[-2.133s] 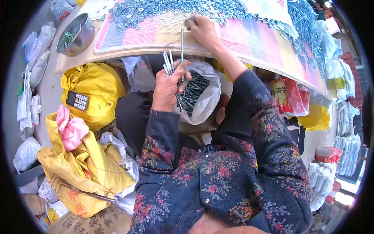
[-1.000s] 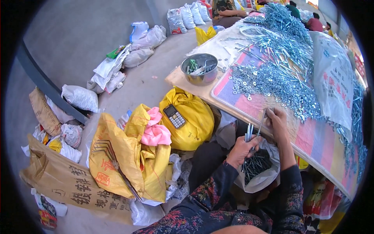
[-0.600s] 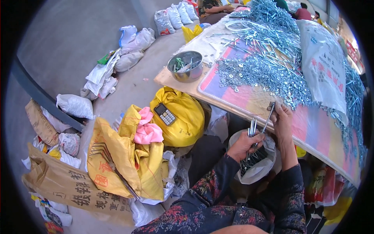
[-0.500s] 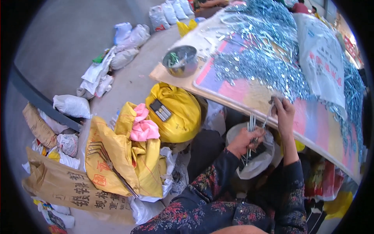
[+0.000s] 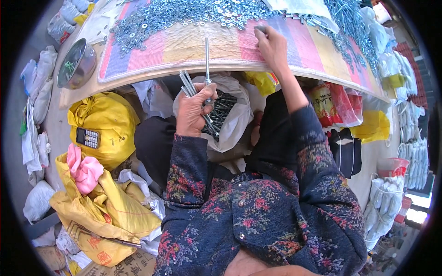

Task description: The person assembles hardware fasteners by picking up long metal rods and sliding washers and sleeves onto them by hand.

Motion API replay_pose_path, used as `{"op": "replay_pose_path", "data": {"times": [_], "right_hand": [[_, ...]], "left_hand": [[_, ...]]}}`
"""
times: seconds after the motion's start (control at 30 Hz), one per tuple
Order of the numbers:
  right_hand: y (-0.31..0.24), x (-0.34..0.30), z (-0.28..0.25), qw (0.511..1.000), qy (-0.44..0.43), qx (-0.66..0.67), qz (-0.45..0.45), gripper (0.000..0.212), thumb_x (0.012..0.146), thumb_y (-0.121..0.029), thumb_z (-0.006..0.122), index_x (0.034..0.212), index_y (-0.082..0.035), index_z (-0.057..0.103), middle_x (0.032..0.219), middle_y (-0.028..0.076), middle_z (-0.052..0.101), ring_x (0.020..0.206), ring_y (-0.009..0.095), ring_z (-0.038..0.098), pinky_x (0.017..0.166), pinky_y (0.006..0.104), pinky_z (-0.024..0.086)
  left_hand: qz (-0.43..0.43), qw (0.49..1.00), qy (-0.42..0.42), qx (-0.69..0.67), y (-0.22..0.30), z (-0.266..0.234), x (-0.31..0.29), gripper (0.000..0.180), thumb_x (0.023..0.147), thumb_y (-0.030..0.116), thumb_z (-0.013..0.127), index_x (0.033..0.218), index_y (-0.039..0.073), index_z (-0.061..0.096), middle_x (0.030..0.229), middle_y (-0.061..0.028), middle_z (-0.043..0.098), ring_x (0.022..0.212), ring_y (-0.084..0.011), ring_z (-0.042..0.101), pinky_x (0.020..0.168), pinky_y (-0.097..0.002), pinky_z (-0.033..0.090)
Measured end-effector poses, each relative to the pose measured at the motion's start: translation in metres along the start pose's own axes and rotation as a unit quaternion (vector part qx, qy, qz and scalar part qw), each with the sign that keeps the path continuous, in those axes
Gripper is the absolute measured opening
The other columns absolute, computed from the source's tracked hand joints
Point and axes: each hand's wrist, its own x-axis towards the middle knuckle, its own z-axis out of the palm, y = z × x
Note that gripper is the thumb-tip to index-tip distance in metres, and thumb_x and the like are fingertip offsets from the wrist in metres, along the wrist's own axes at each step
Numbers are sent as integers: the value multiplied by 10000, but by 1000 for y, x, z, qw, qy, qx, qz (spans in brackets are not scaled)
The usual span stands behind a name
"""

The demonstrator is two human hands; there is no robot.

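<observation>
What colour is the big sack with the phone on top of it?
Yellow. The sack, with the phone lying on it, shows best in the head view.

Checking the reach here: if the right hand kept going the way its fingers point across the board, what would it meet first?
Probably the heap of metal washers just past the right hand; depth is hard to judge.
</observation>
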Motion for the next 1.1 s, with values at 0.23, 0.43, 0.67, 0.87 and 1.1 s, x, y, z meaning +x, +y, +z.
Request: {"op": "replay_pose_path", "data": {"times": [0.23, 0.43, 0.67, 0.87, 1.1], "right_hand": [[26, 48, 45, 968, 9, -237, -81, 319, 845, -357, 605, 967, -80, 708, 892, 192, 675, 886, 393, 630, 802, 466, 489], [-12, 21, 19, 980, -145, 121, 62, 339, 847, -342, 675, 911, -11, 709, 791, 89, 692, 685, 108, 621, 638, 260, 484], [-50, 1, -5, 935, -285, 209, -4, 219, 902, -249, 662, 861, -35, 677, 683, 11, 635, 643, 43, 571, 554, 192, 406], [-76, -8, 1, 914, -372, 161, -24, 237, 893, -260, 671, 861, -25, 673, 687, 12, 630, 626, 50, 563, 556, 202, 412], [-97, -66, 37, 892, -305, 314, 115, 412, 916, -354, 583, 1063, 27, 636, 893, 118, 675, 768, 161, 639, 718, 286, 506]], "left_hand": [[6, 1000, -6, 30, 2, 3, -3, 85, 810, 31, 690, 864, 4, 631, 719, -72, 634, 559, -79, 540, 387, -164, 320], [38, 996, 16, 73, 0, 6, 0, 130, 786, 51, 735, 813, 23, 611, 699, -64, 631, 536, -58, 521, 389, -163, 314], [25, 995, -22, 98, 2, 7, -5, 151, 775, 76, 753, 811, 42, 610, 692, -47, 621, 536, -52, 509, 407, -164, 307], [9, 996, -24, 91, 10, -4, -11, 141, 773, 77, 753, 815, 39, 624, 689, -42, 620, 560, -57, 524, 408, -167, 307], [95, 990, 53, 93, 14, -3, -16, 131, 784, 72, 740, 822, 32, 620, 675, -36, 608, 515, -45, 488, 403, -175, 300]]}}
